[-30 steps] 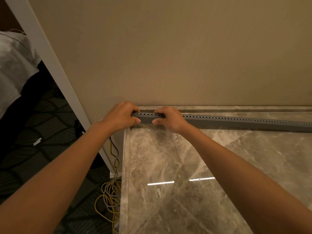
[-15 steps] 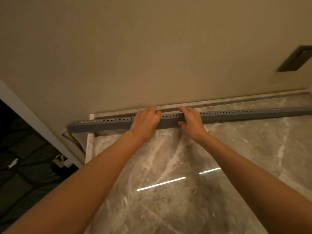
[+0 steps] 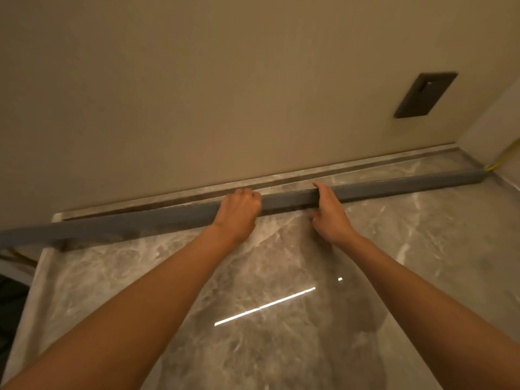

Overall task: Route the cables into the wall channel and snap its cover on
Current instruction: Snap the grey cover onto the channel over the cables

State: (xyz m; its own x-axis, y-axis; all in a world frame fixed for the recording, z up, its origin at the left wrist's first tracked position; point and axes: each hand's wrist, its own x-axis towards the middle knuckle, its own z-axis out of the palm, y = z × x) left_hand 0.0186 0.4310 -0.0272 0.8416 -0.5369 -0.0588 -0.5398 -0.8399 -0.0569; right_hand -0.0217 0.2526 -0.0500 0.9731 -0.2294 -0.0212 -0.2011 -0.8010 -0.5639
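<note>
Head view: grey channel (image 3: 281,201) lying along the marble floor's (image 3: 281,333) back edge, near the wall (image 3: 225,108). Left hand (image 3: 237,218) fisted over it; right hand (image 3: 327,212) clasping it. I judge seating underway; next, press along its length.

I see a long grey channel (image 3: 394,184), lying flat on the marble along the wall's foot, slightly blurred; yellow cable (image 3: 503,159) at its right end
</note>
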